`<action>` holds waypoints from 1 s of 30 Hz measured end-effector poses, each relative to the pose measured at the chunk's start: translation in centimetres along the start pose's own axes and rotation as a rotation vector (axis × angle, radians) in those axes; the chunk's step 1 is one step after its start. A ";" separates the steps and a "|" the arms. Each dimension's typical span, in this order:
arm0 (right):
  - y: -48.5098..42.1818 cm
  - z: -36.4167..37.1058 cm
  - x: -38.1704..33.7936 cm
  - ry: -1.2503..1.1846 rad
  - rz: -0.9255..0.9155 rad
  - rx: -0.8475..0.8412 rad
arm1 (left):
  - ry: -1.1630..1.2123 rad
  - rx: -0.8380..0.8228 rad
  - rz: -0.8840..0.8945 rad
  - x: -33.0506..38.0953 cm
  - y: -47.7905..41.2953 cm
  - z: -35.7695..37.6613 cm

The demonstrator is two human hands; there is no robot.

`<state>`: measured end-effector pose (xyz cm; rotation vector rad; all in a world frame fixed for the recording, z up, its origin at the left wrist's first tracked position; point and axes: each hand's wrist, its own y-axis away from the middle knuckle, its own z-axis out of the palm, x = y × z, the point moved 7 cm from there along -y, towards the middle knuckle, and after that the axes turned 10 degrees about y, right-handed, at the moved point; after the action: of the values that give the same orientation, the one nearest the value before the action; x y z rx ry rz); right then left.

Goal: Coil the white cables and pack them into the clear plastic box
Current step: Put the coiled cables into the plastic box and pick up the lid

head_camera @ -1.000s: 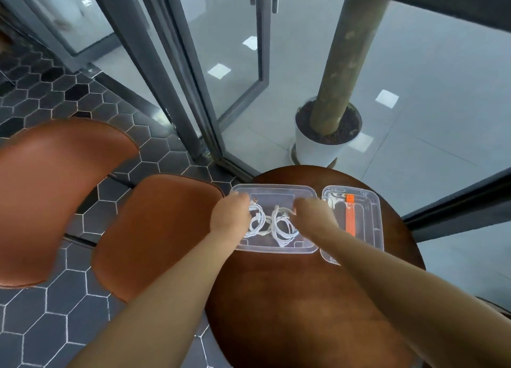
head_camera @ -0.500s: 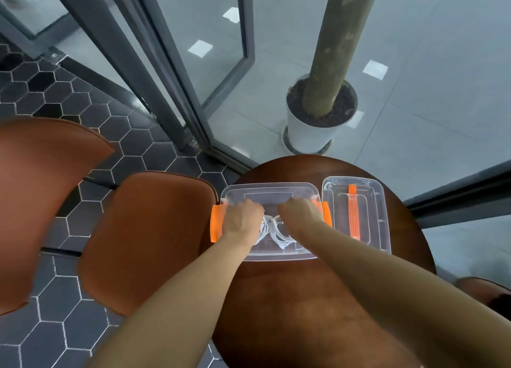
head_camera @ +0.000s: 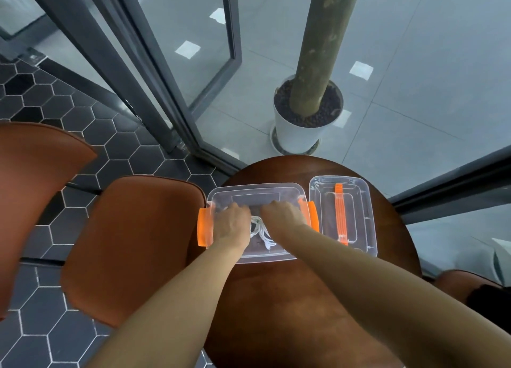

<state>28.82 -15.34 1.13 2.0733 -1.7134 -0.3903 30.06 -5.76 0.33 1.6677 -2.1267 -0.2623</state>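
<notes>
The clear plastic box (head_camera: 255, 258) with orange side latches (head_camera: 203, 226) sits on the round wooden table (head_camera: 290, 307). Coiled white cables (head_camera: 260, 231) lie inside it, partly hidden by my hands. My left hand (head_camera: 231, 225) reaches into the left half of the box, knuckles up, fingers curled down onto the cables. On the right half, my right hand (head_camera: 282, 215) does the same. The fingertips of both hands are hidden. The box's clear lid (head_camera: 365, 202) with its orange handle lies apart on the table, just right of the box.
Two brown leather chairs (head_camera: 130, 246) stand left of the table on the hexagon-tiled floor. Behind the table a glass wall with dark frames (head_camera: 177, 119) rises, with a white planter (head_camera: 297, 135) beyond it. Another brown seat (head_camera: 470, 287) shows at the right edge.
Both hands have pushed a little deeper into the box and closer together, covering more of the cables. The orange latches have come into view as my head tilted.
</notes>
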 end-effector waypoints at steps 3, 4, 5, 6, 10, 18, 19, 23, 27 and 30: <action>1.5 -1.7 0.4 -0.123 0.009 0.108 | 0.104 0.051 0.021 0.7 0.6 -0.7; 2.2 -2.4 0.8 -0.165 0.028 0.149 | 0.139 0.076 0.026 1.1 0.9 -1.3; 2.9 -2.9 1.4 -0.210 0.054 0.190 | 0.169 0.107 0.033 1.5 1.2 -1.9; 3.8 -3.3 2.1 -0.255 0.086 0.235 | 0.190 0.137 0.046 2.1 1.6 -2.7; 7.3 -4.1 5.6 -0.433 0.213 0.383 | 0.233 0.205 0.104 5.3 3.0 -5.1; 12.0 1.1 14.6 -0.600 0.502 0.281 | 0.369 0.214 0.233 12.9 4.2 -6.5; 12.6 2.8 15.9 -0.635 0.554 0.249 | 0.393 0.205 0.247 14.1 4.5 -6.1; 15.1 10.0 19.9 -0.784 0.770 0.117 | 0.483 0.097 0.346 19.1 6.2 -1.9; 16.0 15.1 21.7 -0.829 0.868 0.016 | 0.397 -0.021 0.363 21.4 6.7 5.1; 15.6 16.7 22.1 -0.829 0.877 -0.014 | 0.257 -0.030 0.288 20.8 5.8 8.7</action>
<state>12.03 -41.64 -4.81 0.9571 -2.8229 -1.0194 17.24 -25.15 -0.75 1.2796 -2.1175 0.0073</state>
